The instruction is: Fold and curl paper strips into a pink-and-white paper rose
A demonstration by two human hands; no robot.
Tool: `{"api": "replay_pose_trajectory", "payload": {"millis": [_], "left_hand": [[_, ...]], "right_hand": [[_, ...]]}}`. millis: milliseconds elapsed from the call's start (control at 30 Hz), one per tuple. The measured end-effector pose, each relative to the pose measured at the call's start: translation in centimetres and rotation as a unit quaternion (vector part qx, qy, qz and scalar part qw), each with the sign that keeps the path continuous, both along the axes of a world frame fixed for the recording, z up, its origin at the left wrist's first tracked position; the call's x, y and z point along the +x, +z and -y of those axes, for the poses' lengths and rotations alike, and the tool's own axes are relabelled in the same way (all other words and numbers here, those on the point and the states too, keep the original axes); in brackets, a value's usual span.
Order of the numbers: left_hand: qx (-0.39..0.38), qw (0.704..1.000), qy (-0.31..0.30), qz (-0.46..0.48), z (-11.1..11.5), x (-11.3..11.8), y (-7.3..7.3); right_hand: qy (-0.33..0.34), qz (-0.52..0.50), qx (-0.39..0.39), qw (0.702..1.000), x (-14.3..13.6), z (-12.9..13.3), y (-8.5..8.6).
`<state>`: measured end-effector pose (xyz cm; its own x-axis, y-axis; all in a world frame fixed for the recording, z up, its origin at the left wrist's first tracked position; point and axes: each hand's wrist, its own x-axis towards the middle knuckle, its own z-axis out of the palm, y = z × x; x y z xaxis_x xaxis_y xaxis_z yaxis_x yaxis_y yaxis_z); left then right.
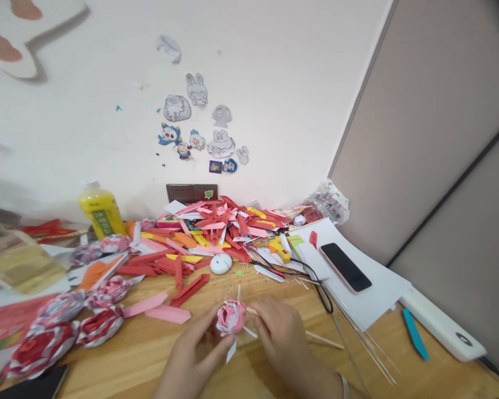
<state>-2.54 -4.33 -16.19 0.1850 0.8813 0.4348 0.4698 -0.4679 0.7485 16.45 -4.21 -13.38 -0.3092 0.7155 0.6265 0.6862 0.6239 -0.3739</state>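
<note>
A pink and white folded paper flower (231,318) is held at the front of the desk, with loose paper strip ends sticking out of it. My left hand (197,349) is closed around its left side, thumb below. On the other side my right hand (280,332) pinches a thin wooden stick (253,311), whose tip points at the flower's right edge. Part of the stick is hidden by the fingers. Left of my hands lie more paper flowers (102,326) in red, pink and white. Two pink paper strips (167,313) rest between them and my left hand.
A heap of folded paper strips (228,224) runs along the wall, beside a yellow drink bottle (102,209). A yellow glue gun (279,248) with a black cable, a white earbud case (220,264), a phone (345,267), paper sheets and a teal-blue tool (415,334) lie around.
</note>
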Motion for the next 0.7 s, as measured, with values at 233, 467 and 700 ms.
{"api": "replay_pose_trajectory", "payload": {"millis": [233, 467, 700], "left_hand": [[-0.001, 0.998, 0.007, 0.057, 0.1, 0.5, 0.2], [0.171, 0.973, 0.067, -0.137, 0.6, 0.2, 0.9], [0.209, 0.956, 0.048, -0.200, 0.8, 0.2, 0.5]], "right_hand": [[-0.003, 0.041, -0.019, 0.999, -0.4, 0.1, -0.7], [-0.049, -0.018, -0.058, 0.997, -0.6, 0.5, -0.1], [0.032, -0.037, -0.006, 0.999, -0.6, 0.7, 0.6]]}}
